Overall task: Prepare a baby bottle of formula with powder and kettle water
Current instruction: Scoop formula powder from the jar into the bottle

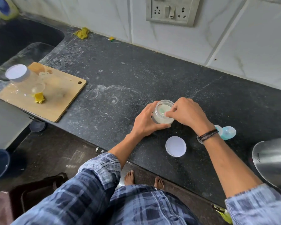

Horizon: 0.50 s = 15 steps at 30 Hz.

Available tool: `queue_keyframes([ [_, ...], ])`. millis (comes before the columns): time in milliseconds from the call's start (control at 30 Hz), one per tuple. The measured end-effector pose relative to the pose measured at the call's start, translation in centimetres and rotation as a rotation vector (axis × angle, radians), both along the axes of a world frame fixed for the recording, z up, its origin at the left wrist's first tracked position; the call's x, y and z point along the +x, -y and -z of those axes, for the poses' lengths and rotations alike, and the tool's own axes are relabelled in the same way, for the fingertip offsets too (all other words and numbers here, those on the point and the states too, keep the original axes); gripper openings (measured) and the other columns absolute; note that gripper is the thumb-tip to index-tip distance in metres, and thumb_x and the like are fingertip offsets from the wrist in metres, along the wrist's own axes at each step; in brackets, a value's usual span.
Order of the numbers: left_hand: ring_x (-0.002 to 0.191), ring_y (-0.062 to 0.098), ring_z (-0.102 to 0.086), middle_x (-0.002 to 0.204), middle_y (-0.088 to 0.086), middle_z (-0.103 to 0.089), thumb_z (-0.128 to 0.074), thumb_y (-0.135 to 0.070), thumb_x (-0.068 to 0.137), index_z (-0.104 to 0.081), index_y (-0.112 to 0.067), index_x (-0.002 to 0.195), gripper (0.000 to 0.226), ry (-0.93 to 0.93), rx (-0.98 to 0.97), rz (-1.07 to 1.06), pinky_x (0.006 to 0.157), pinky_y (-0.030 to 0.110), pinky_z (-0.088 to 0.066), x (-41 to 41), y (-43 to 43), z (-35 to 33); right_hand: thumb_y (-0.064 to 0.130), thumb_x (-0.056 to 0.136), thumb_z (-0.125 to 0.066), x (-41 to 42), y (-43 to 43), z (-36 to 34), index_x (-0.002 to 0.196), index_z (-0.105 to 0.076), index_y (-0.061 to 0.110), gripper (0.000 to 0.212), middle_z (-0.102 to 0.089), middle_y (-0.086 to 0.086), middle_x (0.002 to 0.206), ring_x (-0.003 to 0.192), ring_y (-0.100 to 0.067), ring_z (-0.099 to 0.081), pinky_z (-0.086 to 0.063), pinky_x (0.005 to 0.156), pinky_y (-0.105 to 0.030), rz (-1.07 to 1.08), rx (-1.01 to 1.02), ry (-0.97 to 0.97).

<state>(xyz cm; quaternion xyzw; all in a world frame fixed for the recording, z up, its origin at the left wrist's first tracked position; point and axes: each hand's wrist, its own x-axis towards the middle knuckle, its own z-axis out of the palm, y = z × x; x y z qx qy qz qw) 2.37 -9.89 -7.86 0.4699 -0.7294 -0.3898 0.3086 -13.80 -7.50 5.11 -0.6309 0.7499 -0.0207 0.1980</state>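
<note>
A clear plastic jar of white formula powder (pixel 161 118) stands open on the dark counter. My left hand (pixel 145 121) is wrapped around its left side. My right hand (pixel 186 113) reaches over the jar's mouth, fingertips pinched on a small green scoop (pixel 162 110) inside. The jar's white lid (pixel 175 146) lies flat on the counter just in front. A blue baby bottle (pixel 227 132) lies on its side behind my right wrist, partly hidden. A steel kettle (pixel 272 161) sits at the right edge.
A wooden cutting board (pixel 58 101) at the left holds a second lidded jar (pixel 18 73), a clear cup and a yellow scrap. A black sink (pixel 15 39) lies beyond it. A wall socket (pixel 170 11) is above the counter.
</note>
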Motion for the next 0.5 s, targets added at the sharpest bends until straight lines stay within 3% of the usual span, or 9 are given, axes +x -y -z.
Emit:
queue_keyframes([
  [100, 0.125, 0.004, -0.057, 0.138, -0.022, -0.054, -0.09, -0.062, 0.067, -0.047, -0.039, 0.146, 0.093, 0.005, -0.008, 0.004, 0.101, 0.043, -0.054, -0.05, 0.04, 0.15, 0.035, 0.088, -0.078, 0.34, 0.65, -0.33, 0.082, -0.076, 0.014, 0.021, -0.075, -0.005, 0.086, 0.082, -0.027, -0.069, -0.053, 0.071, -0.036, -0.012, 0.043, -0.02],
  [233, 0.125, 0.004, -0.056, 0.137, -0.024, -0.053, -0.09, -0.062, 0.067, -0.046, -0.042, 0.145, 0.092, 0.005, -0.014, 0.003, 0.101, 0.044, -0.054, -0.03, 0.0, 0.06, 0.021, 0.088, -0.073, 0.43, 0.66, -0.44, 0.068, -0.073, 0.014, 0.021, -0.072, -0.002, 0.078, 0.077, -0.022, -0.066, -0.05, 0.065, -0.034, -0.061, -0.024, -0.068],
  [333, 0.126, 0.005, -0.056, 0.138, -0.023, -0.053, -0.089, -0.063, 0.067, -0.045, -0.042, 0.146, 0.093, 0.004, -0.013, 0.004, 0.101, 0.044, -0.054, -0.02, 0.0, 0.0, 0.024, 0.093, -0.069, 0.19, 0.48, -0.24, 0.077, -0.072, 0.018, 0.016, -0.07, 0.001, 0.088, 0.081, -0.021, -0.064, -0.044, 0.067, -0.032, -0.08, -0.121, -0.081],
  [500, 0.127, 0.005, -0.056, 0.139, -0.022, -0.053, -0.089, -0.064, 0.067, -0.046, -0.041, 0.147, 0.094, 0.011, -0.009, 0.004, 0.101, 0.044, -0.054, -0.04, 0.05, 0.07, 0.025, 0.102, -0.06, -0.04, 0.39, -0.22, 0.1, -0.075, 0.014, 0.018, -0.076, -0.004, 0.098, 0.087, -0.023, -0.071, -0.059, 0.078, -0.042, -0.105, -0.242, -0.02],
])
